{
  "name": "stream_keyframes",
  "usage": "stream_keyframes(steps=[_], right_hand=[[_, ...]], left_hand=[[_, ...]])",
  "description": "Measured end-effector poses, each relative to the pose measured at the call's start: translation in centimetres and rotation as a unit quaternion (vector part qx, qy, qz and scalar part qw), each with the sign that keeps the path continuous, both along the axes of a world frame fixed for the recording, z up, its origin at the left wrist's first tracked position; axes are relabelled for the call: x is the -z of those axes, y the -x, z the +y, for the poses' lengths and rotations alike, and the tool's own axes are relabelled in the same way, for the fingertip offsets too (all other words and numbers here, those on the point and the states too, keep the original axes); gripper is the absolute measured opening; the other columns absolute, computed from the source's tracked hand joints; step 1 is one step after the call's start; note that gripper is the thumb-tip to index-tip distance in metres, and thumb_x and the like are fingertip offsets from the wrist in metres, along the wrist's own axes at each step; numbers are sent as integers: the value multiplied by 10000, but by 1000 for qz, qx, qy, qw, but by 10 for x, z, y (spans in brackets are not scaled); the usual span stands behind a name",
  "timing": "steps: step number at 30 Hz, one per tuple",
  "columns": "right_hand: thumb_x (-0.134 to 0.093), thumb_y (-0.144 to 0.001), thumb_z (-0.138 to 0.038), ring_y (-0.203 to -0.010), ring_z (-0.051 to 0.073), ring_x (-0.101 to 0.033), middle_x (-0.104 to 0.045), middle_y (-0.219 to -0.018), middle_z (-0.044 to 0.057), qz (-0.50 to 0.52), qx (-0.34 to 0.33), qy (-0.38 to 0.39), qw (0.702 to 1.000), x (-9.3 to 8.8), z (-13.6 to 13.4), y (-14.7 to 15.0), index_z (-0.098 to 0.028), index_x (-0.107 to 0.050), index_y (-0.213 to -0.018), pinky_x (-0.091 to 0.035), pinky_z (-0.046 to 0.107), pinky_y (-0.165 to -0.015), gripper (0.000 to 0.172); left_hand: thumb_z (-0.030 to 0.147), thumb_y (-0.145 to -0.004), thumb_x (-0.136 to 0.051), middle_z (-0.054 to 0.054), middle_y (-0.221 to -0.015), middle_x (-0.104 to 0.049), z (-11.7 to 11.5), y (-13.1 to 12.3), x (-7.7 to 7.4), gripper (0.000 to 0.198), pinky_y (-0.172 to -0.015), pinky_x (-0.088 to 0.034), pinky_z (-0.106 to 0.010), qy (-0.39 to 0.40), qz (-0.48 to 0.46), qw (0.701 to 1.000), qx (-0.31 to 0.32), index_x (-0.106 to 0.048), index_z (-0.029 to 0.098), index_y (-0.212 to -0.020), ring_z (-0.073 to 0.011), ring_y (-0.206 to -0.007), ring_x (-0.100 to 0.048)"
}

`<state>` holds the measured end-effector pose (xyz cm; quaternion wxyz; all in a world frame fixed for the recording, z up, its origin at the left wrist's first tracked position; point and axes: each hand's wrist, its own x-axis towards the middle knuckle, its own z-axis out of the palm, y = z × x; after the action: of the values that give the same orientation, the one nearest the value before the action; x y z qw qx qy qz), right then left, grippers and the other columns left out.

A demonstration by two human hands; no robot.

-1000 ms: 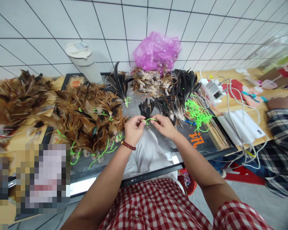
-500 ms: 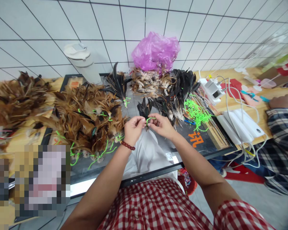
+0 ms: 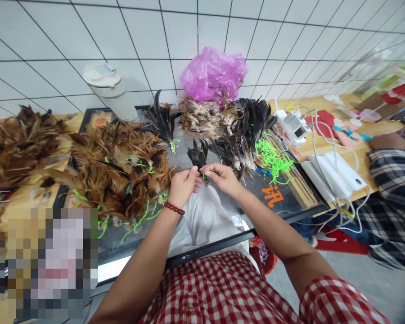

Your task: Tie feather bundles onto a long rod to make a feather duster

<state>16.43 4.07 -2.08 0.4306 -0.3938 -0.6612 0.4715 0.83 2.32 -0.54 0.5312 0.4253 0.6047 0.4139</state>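
A small bunch of dark feathers stands up between my two hands, its tips pointing away from me. My left hand, with a brown bead bracelet on the wrist, pinches the bunch's lower end between thumb and forefinger. From the other side my right hand is closed at the same stems. A little green shows at the stems, but most of the string there is hidden by my fingers. Beyond them lies a longer black feather bunch tied with green string. More dark feathers lie just past my right hand.
Tied brown feather bunches pile up at left. Loose green strings lie at right. A pale lidded bin and a purple plastic bag stand by the wall. White cables, a charger and a co-worker's sleeve are farther right.
The green string that stretched between my fingertips is now mostly out of sight. My left fingers have spread somewhat, and both hands stay at the stems. The whole view has shifted slightly.
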Motion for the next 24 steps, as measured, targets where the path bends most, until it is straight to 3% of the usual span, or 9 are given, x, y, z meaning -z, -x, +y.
stream_keyframes(steps=[4, 7, 9, 11, 14, 16, 18, 21, 24], right_hand=[[-548, -860, -424, -960, 162, -619, -665, -1031, 70, 44, -14, 19, 999, -1, -1, 3, -188, -584, -885, -476, 323, -860, 240], [-561, -847, -424, -847, 160, -611, -653, -964, 76, -89, 83, -36, 992, -7, -2, 0, -181, -588, -957, -476, 300, -770, 268], [-572, -833, -446, -802, 176, -598, -646, -867, 78, -236, 130, -82, 959, -11, -1, 0, -174, -620, -898, -456, 301, -741, 283], [-585, -813, -480, -791, 203, -599, -648, -809, 93, -363, 133, -106, 916, -14, 0, 4, -173, -642, -813, -439, 313, -729, 312], [-618, -787, -417, -751, 228, -615, -671, -781, 121, -481, 112, -93, 865, -21, 4, 12, -174, -662, -777, -420, 313, -674, 248], [-623, -770, -340, -721, 229, -621, -677, -737, 119, -520, 95, -66, 846, -31, 10, 13, -178, -674, -745, -402, 301, -635, 172], [-609, -764, -308, -698, 216, -616, -670, -683, 96, -517, 89, -53, 850, -47, 19, 12, -184, -680, -713, -384, 284, -614, 152], [-568, -782, -297, -647, 172, -586, -650, -631, 52, -453, 101, -71, 883, -70, 41, 17, -174, -671, -683, -365, 258, -598, 189], [-554, -793, -304, -572, 131, -553, -623, -576, 22, -380, 77, -35, 921, -75, 71, 40, -150, -654, -646, -369, 232, -575, 235]], left_hand=[[370, -775, -652, -48, -694, -657, 0, -2, -10, 277, -480, -519, -240, 76, -136, 988, -5, -597, 123, -888, -154, -561, -667], [285, -756, -669, -15, -738, -629, 0, -5, -10, 253, -406, -468, -199, 59, -150, 986, -34, -562, 136, -930, -114, -499, -631], [256, -761, -649, 7, -725, -595, 1, -7, -6, 228, -370, -437, -186, 42, -147, 987, -53, -548, 137, -927, -88, -451, -592], [247, -767, -627, 13, -722, -578, 1, -8, 1, 211, -358, -432, -186, 22, -135, 989, -61, -543, 135, -926, -75, -430, -566], [277, -757, -627, -10, -803, -601, 2, -10, 12, 238, -352, -437, -190, -23, -99, 993, -66, -553, 140, -937, -66, -439, -559], [304, -749, -631, -26, -872, -612, 2, -10, 19, 261, -349, -435, -183, -55, -73, 993, -75, -565, 150, -949, -60, -454, -561], [313, -753, -623, -33, -900, -618, 2, -10, 23, 264, -346, -429, -175, -69, -52, 993, -77, -573, 156, -959, -57, -461, -559], [284, -765, -604, -41, -897, -627, 1, -10, 24, 242, -342, -424, -170, -65, -29, 996, -50, -574, 154, -967, -58, -449, -553], [236, -780, -581, -48, -896, -632, 1, -11, 20, 214, -342, -422, -164, -59, -12, 997, -39, -569, 150, -976, -58, -448, -552]])
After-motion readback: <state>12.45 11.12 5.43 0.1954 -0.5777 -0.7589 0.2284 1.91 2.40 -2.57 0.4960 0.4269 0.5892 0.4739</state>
